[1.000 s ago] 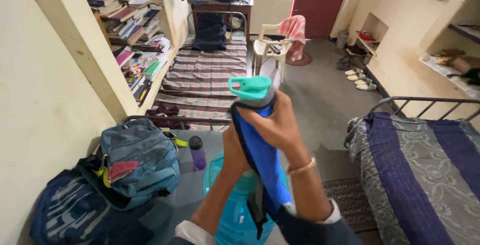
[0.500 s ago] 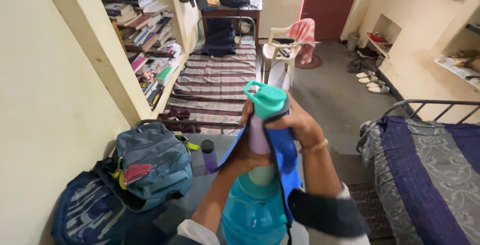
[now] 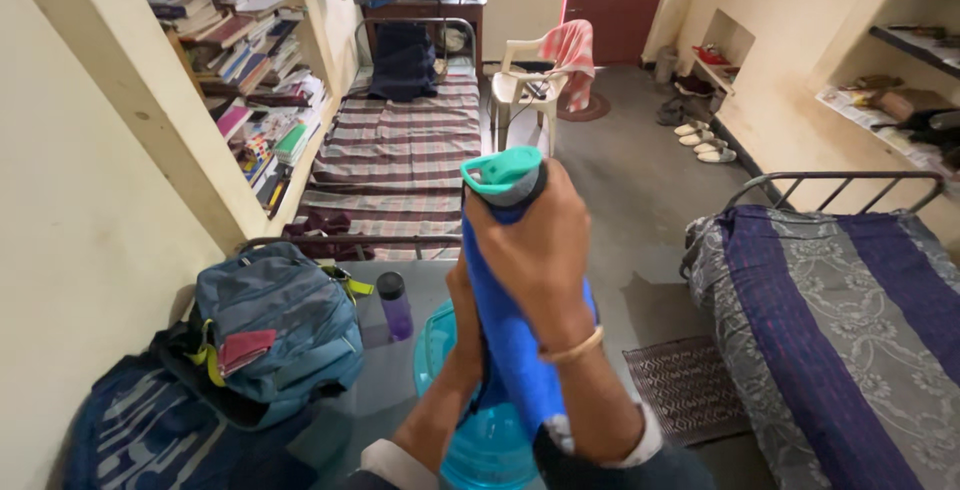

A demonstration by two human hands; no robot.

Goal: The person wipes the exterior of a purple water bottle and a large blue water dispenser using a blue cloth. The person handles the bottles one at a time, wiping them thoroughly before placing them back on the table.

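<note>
The right hand (image 3: pixel 540 250) is wrapped around the upper part of a bottle (image 3: pixel 505 185) with a teal cap, held upright at picture centre. Its fingers curl close together over a blue cloth (image 3: pixel 510 350) that covers the bottle body; only the cap and a dark band below it are exposed. The fingertips are on the far side and cannot be seen. A thin bangle sits on this wrist.

The left hand (image 3: pixel 465 300) is mostly hidden behind the cloth and the right forearm. It lies against the lower bottle, but the state of its fingers cannot be told.

Directly below the hands, at 6 o'clock, a large turquoise water jug (image 3: pixel 480 445) is partly covered by both forearms and cut off by the lower edge.

At 9 o'clock of the jug, a small purple bottle (image 3: pixel 394 305) with a dark cap stands upright, just beside a blue backpack (image 3: pixel 275 325). A darker bag (image 3: pixel 150 430) at 8 o'clock is cut off at the corner.

At 3 o'clock, a bed with a grey and purple cover (image 3: pixel 840 320) runs out of view. At 12 o'clock lie a striped bed (image 3: pixel 400 150) and a white plastic chair (image 3: pixel 530 85). Book titles on the shelves (image 3: pixel 250 80) are too small to make out.
</note>
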